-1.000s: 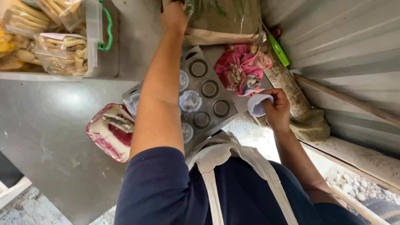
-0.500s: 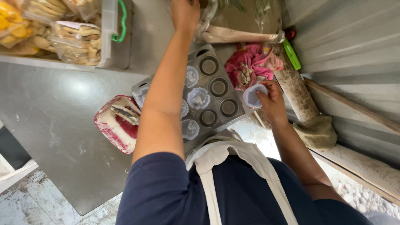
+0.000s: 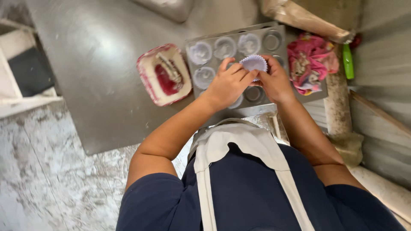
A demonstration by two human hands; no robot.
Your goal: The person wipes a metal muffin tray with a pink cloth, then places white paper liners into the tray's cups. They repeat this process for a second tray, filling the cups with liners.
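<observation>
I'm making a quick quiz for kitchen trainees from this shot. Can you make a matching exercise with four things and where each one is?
Things:
1. paper cupcake liner
2. muffin tray
3. red-rimmed container
4. pink cloth

Places:
A. on the metal table, left of the tray
B. held between the fingertips of the left hand and right hand
C. bunched at the tray's right end
D. flat on the table under both hands, several cups already lined

Pairs: 1-B, 2-D, 3-A, 4-C
</observation>
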